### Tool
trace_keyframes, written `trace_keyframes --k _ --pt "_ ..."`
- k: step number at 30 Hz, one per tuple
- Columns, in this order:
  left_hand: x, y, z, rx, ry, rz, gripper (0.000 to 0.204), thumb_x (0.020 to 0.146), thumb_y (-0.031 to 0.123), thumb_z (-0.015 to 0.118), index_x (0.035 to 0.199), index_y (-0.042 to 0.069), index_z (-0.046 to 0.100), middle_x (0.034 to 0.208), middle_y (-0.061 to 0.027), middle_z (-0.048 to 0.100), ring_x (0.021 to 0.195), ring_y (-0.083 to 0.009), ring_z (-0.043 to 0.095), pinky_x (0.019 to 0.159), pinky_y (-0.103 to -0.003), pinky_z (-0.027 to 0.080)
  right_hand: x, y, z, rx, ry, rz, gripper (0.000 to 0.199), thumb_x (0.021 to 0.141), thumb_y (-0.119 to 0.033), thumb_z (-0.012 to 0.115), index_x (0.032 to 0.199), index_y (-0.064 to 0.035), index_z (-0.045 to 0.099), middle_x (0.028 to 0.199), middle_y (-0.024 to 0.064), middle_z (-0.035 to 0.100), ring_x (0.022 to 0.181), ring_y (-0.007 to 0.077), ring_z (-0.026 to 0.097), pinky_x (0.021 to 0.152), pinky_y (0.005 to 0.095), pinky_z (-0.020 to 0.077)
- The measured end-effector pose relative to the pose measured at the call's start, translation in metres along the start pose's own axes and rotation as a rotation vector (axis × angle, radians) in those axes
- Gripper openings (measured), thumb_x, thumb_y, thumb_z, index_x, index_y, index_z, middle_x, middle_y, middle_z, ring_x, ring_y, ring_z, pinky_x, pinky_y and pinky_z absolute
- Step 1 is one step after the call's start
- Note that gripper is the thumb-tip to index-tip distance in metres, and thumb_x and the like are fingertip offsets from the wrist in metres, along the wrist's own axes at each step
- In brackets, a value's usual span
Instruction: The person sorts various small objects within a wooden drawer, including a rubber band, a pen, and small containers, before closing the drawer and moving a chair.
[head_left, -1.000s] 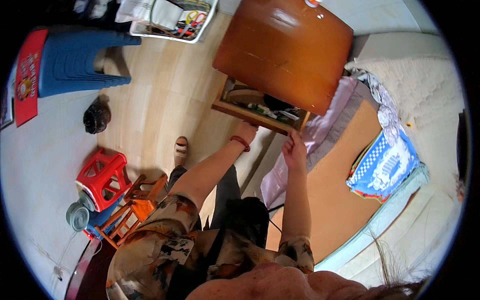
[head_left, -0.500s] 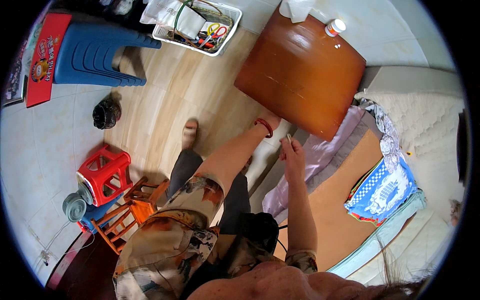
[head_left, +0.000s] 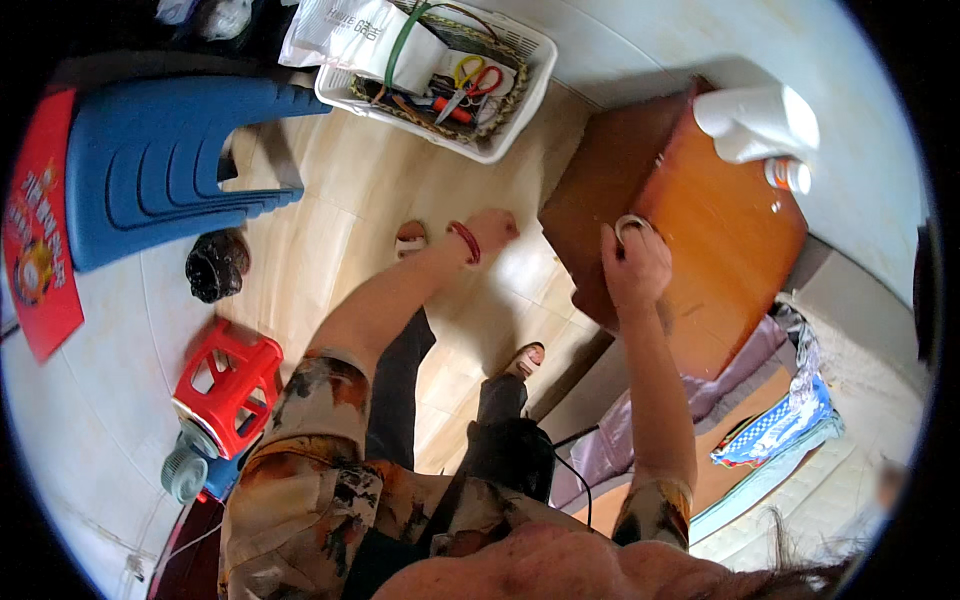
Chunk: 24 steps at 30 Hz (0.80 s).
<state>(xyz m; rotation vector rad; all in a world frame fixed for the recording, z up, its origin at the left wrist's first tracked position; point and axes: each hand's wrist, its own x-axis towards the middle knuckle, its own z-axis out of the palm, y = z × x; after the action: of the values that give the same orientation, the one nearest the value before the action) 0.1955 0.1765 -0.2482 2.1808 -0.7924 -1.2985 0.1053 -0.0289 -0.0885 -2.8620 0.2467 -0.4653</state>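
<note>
My right hand [head_left: 637,272] is closed on a pale ring [head_left: 632,222], which sticks up from its fingers. That hand is in front of the brown wooden cabinet [head_left: 730,240], overlapping its near top edge in this view; I cannot tell whether they touch. To the left, my left hand [head_left: 492,230], with a red bracelet [head_left: 464,243] at the wrist, hangs over the floor, apart from the cabinet. Its fingers are smeared by motion, and nothing clearly shows in them.
A white roll [head_left: 755,125] and a small white bottle [head_left: 788,176] stand on the cabinet's far end. Beyond the floor sits a white basket [head_left: 490,150] with scissors [head_left: 468,92]. Blue stacked stools [head_left: 150,170], a red stool [head_left: 232,385] and a black bag [head_left: 216,266] line the left.
The view has swung, bringing the cabinet's front into sight. My left hand has drawn away from the cabinet edge to the left. My right hand has moved up to the cabinet; the ring now shows.
</note>
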Motion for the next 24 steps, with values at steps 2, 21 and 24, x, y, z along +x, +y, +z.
trace_keyframes --k 2,21,24 --pt "0.019 -0.033 -0.045 -0.072 0.256 0.065 0.027 0.078 0.027 0.055 0.079 0.001 0.062 0.072 -0.0155 0.063 0.069 -0.0327 0.060 0.065 -0.040 0.047 0.001 -0.001 -0.003 -0.024 -0.080 -0.002 0.022 0.072 -0.017 0.068 0.066 -0.0071 0.050 0.069 0.0108 0.053 0.065 0.0293 0.054 0.059 0.0395 0.0435" --pt "0.239 -0.157 -0.129 0.070 0.333 -0.926 0.043 0.090 0.030 0.046 0.124 0.004 0.049 0.127 -0.0132 0.046 0.117 -0.0333 0.043 0.088 -0.052 0.040 0.005 -0.001 0.005 0.057 -0.224 0.057 0.024 0.074 -0.005 0.061 0.063 -0.0069 0.040 0.061 0.0129 0.044 0.053 0.0304 0.042 0.047 0.0388 0.0311" --pt "0.243 -0.164 -0.126 0.160 0.344 -0.929 0.041 0.091 0.029 0.045 0.124 0.004 0.048 0.127 -0.0118 0.045 0.120 -0.0320 0.040 0.090 -0.054 0.036 0.005 0.001 0.006 0.081 -0.231 0.049 0.023 0.075 -0.008 0.061 0.065 -0.0075 0.041 0.063 0.0130 0.046 0.054 0.0298 0.044 0.048 0.0384 0.0330"
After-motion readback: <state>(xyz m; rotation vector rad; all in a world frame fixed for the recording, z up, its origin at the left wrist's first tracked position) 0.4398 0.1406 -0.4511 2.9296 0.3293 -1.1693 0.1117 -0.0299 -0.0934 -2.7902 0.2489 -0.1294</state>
